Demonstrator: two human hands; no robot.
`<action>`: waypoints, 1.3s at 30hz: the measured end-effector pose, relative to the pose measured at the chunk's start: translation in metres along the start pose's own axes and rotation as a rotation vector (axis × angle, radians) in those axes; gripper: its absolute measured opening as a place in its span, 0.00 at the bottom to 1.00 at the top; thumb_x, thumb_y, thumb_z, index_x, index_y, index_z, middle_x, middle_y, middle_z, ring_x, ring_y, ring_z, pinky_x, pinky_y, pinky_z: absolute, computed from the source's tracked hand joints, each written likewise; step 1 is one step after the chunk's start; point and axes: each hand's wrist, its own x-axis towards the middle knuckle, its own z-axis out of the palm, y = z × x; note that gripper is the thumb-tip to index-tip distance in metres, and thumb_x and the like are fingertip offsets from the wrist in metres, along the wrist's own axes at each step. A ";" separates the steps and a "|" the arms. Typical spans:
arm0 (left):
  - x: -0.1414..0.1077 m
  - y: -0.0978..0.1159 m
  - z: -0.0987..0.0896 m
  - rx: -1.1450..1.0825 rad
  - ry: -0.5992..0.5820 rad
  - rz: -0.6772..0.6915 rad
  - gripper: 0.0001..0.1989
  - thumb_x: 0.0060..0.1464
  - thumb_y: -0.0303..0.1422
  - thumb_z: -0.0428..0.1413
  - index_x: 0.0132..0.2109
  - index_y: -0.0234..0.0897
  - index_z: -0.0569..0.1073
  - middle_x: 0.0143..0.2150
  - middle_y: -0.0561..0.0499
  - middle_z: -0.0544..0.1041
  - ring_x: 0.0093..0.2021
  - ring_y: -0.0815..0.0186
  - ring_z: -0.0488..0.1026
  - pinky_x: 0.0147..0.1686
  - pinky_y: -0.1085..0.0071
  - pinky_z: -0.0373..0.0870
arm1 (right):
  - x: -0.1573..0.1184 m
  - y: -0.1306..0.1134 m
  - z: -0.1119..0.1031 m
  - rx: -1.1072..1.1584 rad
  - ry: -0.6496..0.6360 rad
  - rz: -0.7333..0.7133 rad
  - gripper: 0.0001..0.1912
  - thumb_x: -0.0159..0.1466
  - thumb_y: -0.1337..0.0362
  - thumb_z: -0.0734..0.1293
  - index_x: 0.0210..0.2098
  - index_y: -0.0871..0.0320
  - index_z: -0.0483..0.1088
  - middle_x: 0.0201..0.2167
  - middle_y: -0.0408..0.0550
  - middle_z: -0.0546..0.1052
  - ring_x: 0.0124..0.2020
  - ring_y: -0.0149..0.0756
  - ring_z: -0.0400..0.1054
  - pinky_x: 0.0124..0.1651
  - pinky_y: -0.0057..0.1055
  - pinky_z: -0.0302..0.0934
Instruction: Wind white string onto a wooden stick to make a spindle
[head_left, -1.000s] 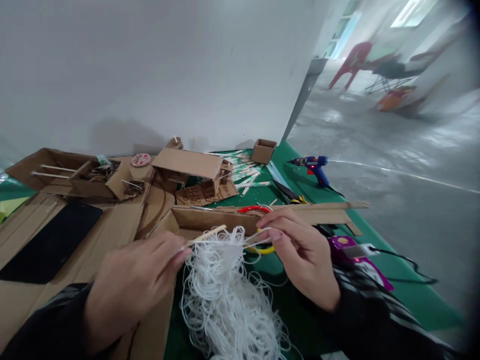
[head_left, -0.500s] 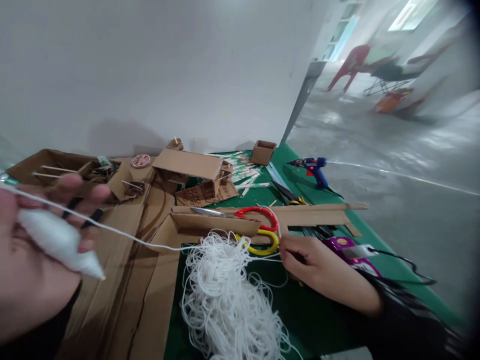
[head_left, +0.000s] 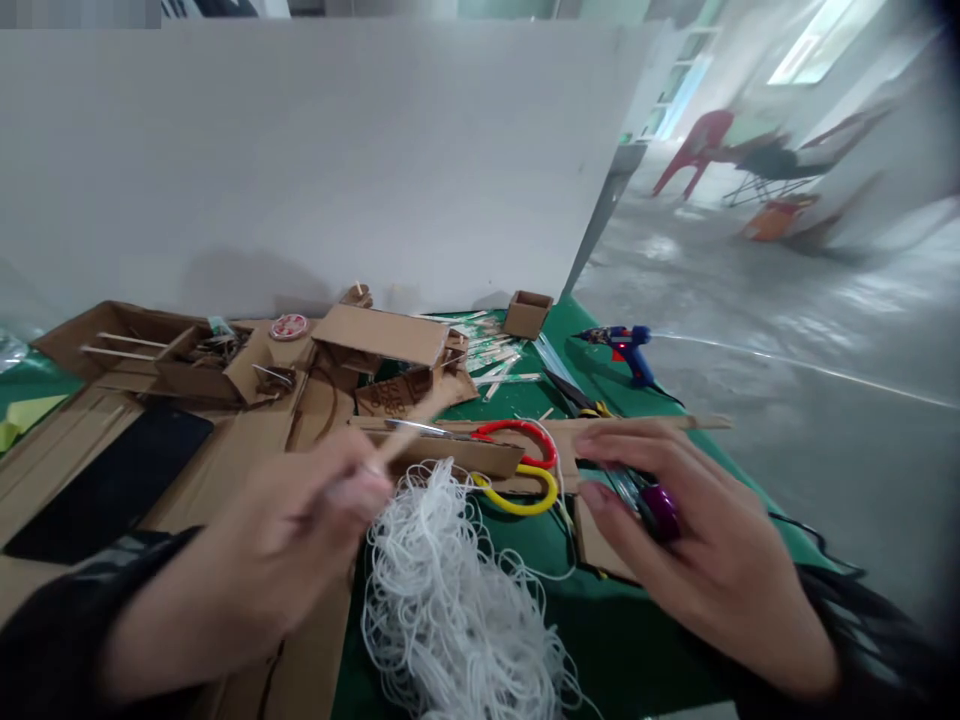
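Blurred by motion, my left hand [head_left: 300, 540] is closed on a thin light-brown stick [head_left: 412, 425] that points up and right. My right hand [head_left: 697, 540] is open, thumb and fingers apart, over the right end of the cardboard pieces and a partly hidden purple tool [head_left: 660, 508]. Between the hands lies a large tangled heap of white string [head_left: 457, 610]. Scissors [head_left: 521, 505] with one red and one yellow handle loop rest on a cardboard tray [head_left: 457, 452] just behind the string.
A blue glue gun [head_left: 634, 350] stands at the back right of the green table [head_left: 585, 380]. Small sticks [head_left: 495, 350], a cardboard structure [head_left: 379, 330] and a small box [head_left: 528, 314] are at the back. On the left are a divided cardboard box [head_left: 131, 330] and a black phone-like slab [head_left: 112, 485].
My left hand has moved right and inward; the white pointed bundle and taut string no longer show in it, and a stick does. My right hand has opened and come closer.
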 end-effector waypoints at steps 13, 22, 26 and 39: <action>0.024 0.012 0.037 0.019 -0.307 0.026 0.16 0.64 0.46 0.44 0.37 0.40 0.67 0.32 0.53 0.73 0.30 0.65 0.67 0.31 0.70 0.58 | 0.014 -0.035 0.025 -0.210 -0.098 -0.276 0.09 0.65 0.72 0.64 0.43 0.53 0.71 0.42 0.42 0.81 0.59 0.49 0.65 0.68 0.59 0.23; 0.037 -0.020 0.028 -1.027 -0.592 -0.203 0.40 0.57 0.61 0.34 0.59 0.36 0.66 0.32 0.47 0.78 0.17 0.72 0.65 0.20 0.75 0.60 | 0.022 0.006 0.046 0.342 -0.105 -0.100 0.05 0.66 0.70 0.64 0.39 0.55 0.68 0.36 0.43 0.79 0.39 0.34 0.73 0.53 0.38 0.61; 0.029 -0.014 0.053 -0.576 -0.470 -0.182 0.21 0.65 0.47 0.43 0.48 0.36 0.70 0.17 0.61 0.62 0.16 0.74 0.54 0.20 0.77 0.54 | 0.013 0.003 0.055 0.479 -0.199 0.114 0.03 0.69 0.66 0.60 0.38 0.55 0.63 0.27 0.40 0.73 0.26 0.29 0.68 0.29 0.26 0.62; 0.014 0.012 0.062 -0.103 -0.255 0.035 0.12 0.57 0.26 0.44 0.25 0.37 0.56 0.33 0.54 0.67 0.33 0.68 0.64 0.32 0.71 0.56 | 0.010 0.008 0.058 0.442 -0.321 0.103 0.09 0.70 0.62 0.58 0.32 0.55 0.60 0.25 0.41 0.66 0.26 0.31 0.58 0.28 0.27 0.53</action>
